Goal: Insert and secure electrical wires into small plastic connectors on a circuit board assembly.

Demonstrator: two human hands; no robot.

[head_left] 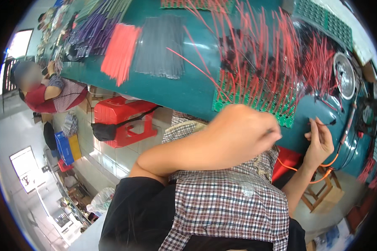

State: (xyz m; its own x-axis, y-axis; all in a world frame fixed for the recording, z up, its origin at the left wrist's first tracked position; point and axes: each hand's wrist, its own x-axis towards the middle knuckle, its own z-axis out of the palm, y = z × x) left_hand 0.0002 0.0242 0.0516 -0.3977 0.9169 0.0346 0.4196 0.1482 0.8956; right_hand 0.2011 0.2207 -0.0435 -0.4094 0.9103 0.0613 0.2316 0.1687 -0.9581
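Observation:
My left hand [255, 130] reaches across in front of me, slightly blurred, with its fingers curled closed; whatever is in them, if anything, is hidden. It hovers by the near edge of a panel of green circuit boards [285, 120], from which many thin red wires [276, 54] stand up. To the right, my right hand [320, 144] is raised at the bench's near side. Its thumb and forefinger pinch a thin wire with a small black end [332, 122].
Bundles of red wires [120, 52] and black wires [161, 46] lie on the green bench [155, 90]. At the right are a round metal dish [344, 75] and a soldering iron [351, 117] with an orange cord. A red stool [113, 113] and another person [50, 90] are at left.

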